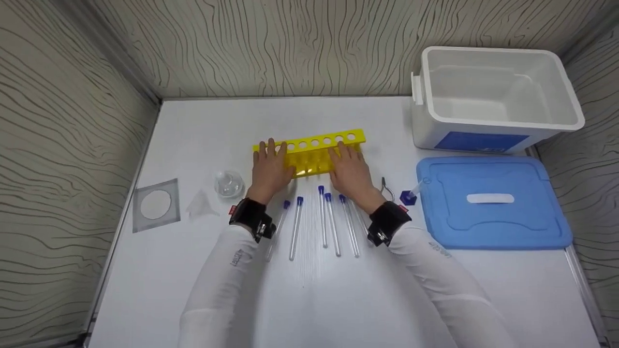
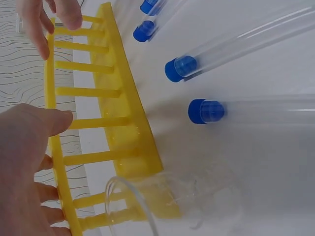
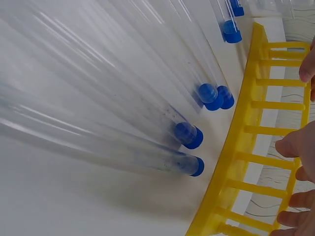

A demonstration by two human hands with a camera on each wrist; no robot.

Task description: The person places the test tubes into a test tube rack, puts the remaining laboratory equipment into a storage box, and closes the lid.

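Head view: yellow rack [image 1: 309, 151] lies centre frame on the white table [image 1: 193, 145], long axis running left to right, its right end tilted slightly toward the upper frame, row of holes along the far edge. Left hand [image 1: 269, 169] rests on the rack's left end, right hand [image 1: 350, 175] on its right half; fingers of both spread apart and laid over it. Blue-capped tubes [image 1: 332, 222] lie just below, caps pointing toward the rack. White box [image 1: 493, 99] at upper right bears a blue label, writing unreadable.
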